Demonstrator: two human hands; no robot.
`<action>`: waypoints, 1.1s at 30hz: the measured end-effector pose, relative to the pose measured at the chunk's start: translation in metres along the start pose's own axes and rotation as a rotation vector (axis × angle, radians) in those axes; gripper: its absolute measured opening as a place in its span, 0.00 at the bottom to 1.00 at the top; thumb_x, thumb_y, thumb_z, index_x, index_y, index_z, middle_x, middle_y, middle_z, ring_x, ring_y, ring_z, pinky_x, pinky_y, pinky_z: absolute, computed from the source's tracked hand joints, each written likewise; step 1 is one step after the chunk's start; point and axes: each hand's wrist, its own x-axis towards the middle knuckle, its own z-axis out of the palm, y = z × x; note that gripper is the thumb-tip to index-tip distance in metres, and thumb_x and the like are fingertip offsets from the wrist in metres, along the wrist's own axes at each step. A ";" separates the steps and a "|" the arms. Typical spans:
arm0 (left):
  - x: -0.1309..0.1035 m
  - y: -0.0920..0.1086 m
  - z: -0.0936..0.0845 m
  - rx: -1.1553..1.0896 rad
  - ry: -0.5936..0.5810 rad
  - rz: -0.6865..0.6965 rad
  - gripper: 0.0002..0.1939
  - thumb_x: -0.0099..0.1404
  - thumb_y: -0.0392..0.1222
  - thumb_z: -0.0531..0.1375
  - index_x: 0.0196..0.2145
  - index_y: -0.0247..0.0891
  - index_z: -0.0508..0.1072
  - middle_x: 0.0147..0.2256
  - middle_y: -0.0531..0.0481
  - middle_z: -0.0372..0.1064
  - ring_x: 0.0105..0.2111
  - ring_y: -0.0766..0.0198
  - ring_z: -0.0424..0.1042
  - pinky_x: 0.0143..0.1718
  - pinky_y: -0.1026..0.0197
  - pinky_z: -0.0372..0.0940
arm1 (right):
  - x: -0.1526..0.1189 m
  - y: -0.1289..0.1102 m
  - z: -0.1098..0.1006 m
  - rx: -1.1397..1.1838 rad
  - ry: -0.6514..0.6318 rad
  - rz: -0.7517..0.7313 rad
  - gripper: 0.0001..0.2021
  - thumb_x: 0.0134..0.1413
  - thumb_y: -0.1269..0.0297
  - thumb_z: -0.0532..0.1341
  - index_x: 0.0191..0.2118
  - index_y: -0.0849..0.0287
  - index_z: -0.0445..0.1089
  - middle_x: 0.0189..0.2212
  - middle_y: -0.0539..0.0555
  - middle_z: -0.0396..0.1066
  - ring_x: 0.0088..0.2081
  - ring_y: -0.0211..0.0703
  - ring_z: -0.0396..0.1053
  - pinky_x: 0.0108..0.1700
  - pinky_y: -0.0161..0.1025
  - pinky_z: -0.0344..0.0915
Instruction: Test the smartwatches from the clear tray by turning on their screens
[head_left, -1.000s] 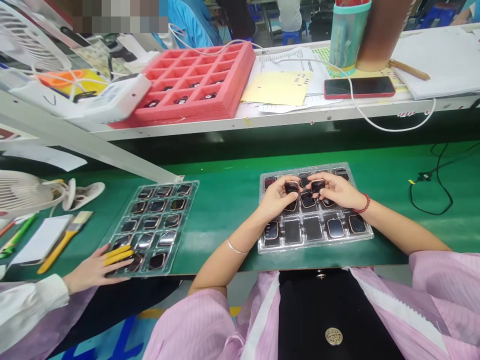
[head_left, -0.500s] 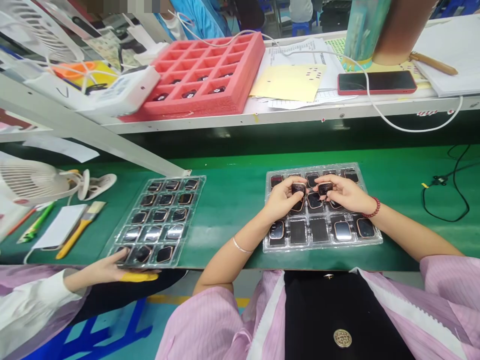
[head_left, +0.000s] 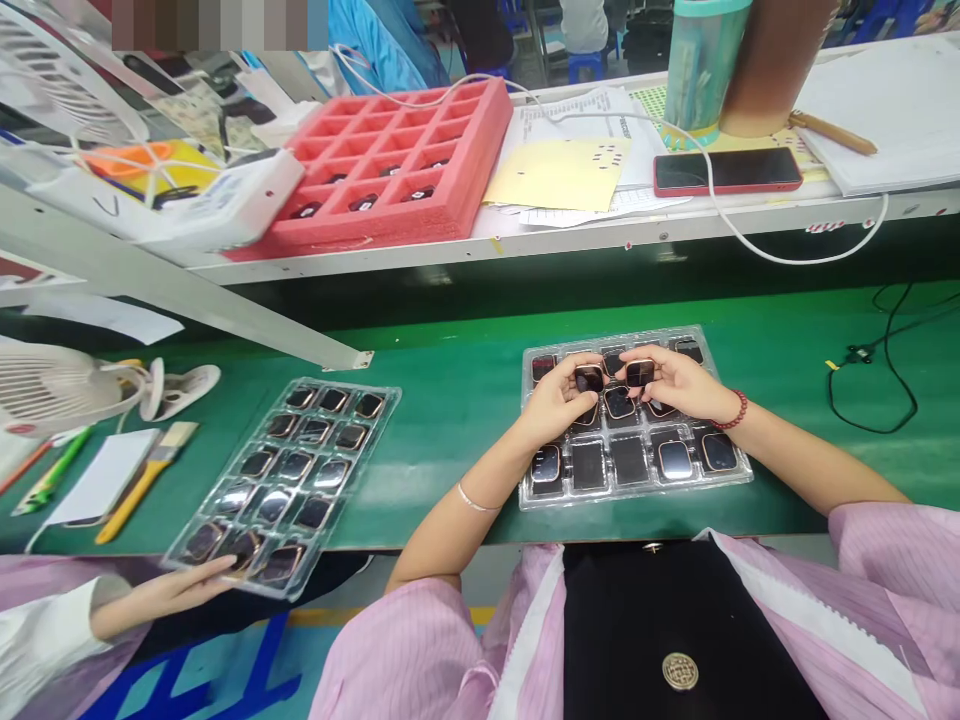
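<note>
Between the thumb and fingers of my left hand [head_left: 553, 402] is a square smartwatch case [head_left: 589, 378] with a dark face and gold rim. My right hand [head_left: 686, 388] pinches a second, similar smartwatch case [head_left: 640, 374]. Both are held close together, apart from each other, above a clear plastic tray [head_left: 637, 492]. More watch cases sit in the tray's pockets, such as a silvery reflecting one [head_left: 676, 460] in the front row. Two front pockets show only dark bottoms. My hands hide part of the middle and back rows.
At left, a co-worker's hand [head_left: 176, 592] holds another tray of watch cases [head_left: 382, 440], which overhangs the table edge. A brush [head_left: 146, 485] and small fan [head_left: 60, 385] lie beyond. The shelf above bears a red foam tray [head_left: 480, 190] and phone [head_left: 727, 171]. A black cable [head_left: 911, 385] lies right.
The co-worker's tray has shifted toward the table's front edge and turned slightly. My hands stay over my tray, the watch faces tilted a little more toward me. The view has shifted slightly.
</note>
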 end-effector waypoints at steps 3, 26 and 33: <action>0.002 0.004 0.002 -0.016 -0.005 -0.059 0.20 0.59 0.40 0.67 0.49 0.36 0.73 0.38 0.46 0.77 0.37 0.60 0.76 0.41 0.58 0.70 | 0.002 -0.001 -0.001 0.046 0.001 0.025 0.22 0.54 0.73 0.62 0.56 0.57 0.68 0.49 0.59 0.79 0.39 0.43 0.81 0.39 0.38 0.78; 0.022 -0.001 0.009 -0.020 -0.079 0.001 0.31 0.54 0.30 0.62 0.56 0.39 0.71 0.53 0.43 0.74 0.45 0.60 0.75 0.51 0.55 0.71 | 0.005 0.002 -0.005 0.067 0.112 -0.038 0.25 0.49 0.75 0.61 0.55 0.56 0.68 0.49 0.57 0.78 0.40 0.41 0.79 0.37 0.37 0.78; 0.017 -0.004 0.007 0.024 -0.014 0.016 0.26 0.59 0.38 0.67 0.56 0.38 0.73 0.47 0.43 0.76 0.45 0.57 0.76 0.46 0.58 0.71 | 0.001 0.000 0.001 -0.102 0.101 -0.045 0.20 0.56 0.71 0.59 0.55 0.58 0.69 0.49 0.58 0.78 0.39 0.41 0.79 0.38 0.38 0.78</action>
